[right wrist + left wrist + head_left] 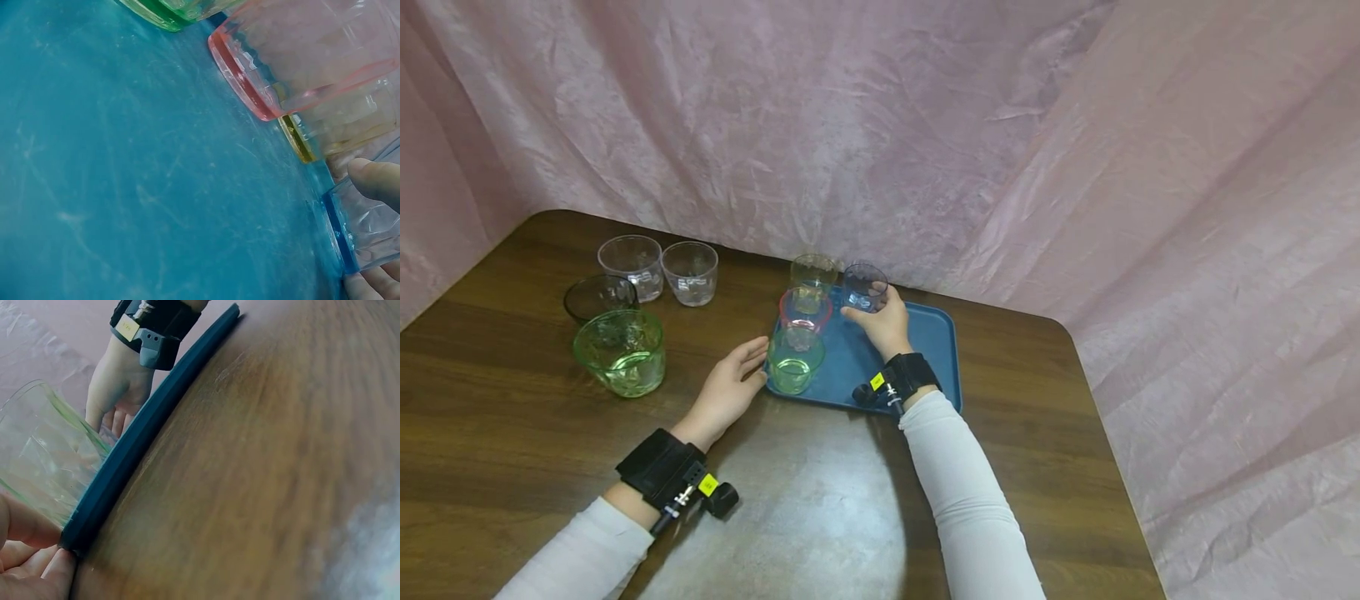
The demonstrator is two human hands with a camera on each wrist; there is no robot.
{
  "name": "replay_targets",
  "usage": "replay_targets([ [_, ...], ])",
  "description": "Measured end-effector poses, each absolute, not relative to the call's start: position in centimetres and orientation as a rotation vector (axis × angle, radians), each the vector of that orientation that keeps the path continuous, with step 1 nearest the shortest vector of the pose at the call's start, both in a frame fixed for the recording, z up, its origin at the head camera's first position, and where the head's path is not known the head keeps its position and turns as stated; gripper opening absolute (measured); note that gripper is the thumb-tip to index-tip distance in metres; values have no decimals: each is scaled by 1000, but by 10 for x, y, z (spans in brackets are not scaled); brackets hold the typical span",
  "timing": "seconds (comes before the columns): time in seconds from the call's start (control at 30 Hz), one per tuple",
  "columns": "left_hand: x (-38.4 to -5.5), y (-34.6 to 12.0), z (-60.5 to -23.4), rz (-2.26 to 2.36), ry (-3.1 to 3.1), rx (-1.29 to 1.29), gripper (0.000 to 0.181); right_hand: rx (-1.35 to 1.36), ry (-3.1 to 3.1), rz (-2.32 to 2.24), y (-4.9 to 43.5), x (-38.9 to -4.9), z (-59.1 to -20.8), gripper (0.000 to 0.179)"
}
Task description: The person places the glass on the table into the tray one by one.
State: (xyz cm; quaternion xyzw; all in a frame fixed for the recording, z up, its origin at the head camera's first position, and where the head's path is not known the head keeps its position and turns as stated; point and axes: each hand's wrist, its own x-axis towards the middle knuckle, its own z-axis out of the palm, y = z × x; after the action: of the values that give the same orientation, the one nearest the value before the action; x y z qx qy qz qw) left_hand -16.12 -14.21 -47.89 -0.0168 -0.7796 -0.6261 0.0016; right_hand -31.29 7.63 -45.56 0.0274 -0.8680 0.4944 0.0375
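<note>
Standing farthest left on the brown wood-grain table (497, 375): a dark-tinted transparent tumbler (587, 304), with a large green-tinted tumbler (623, 358) just in front, overlapping in the head view. Behind and to the right, side by side, two clear tumblers: the left clear tumbler (643, 271) and the right clear tumbler (691, 277). In front of these, reaching in from the lower left, a white sleeve (580, 558), a black wrist strap (658, 468) with a small camera, then the left hand (727, 383): fingers spread a little and nearly straight, fingertips touching the near-left corner of the blue tray (850, 362), with no tumbler held. Along the tray's left side, from near to far, all upright: a green tumbler (796, 367), a pink tumbler (806, 312) and a yellow tumbler (814, 275). At the back of the tray, right of the yellow tumbler and near it, a blue-tinted tumbler (859, 292), gripped between thumb and fingers of the right hand (887, 321); cannot tell whether fully resting on the tray. Nearer and further right, a black strap (913, 375) with camera and the other white sleeve (966, 492). Across the back and the far right, a creased pink curtain (850, 125).
</note>
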Motion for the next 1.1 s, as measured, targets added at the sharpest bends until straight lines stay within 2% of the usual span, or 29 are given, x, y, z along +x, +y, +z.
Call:
replay_targets([
  [1.1, -159, -141, -476, -1935, -2461, -48, 52, 156, -2711, 1464, 78, -310, -457, 75],
])
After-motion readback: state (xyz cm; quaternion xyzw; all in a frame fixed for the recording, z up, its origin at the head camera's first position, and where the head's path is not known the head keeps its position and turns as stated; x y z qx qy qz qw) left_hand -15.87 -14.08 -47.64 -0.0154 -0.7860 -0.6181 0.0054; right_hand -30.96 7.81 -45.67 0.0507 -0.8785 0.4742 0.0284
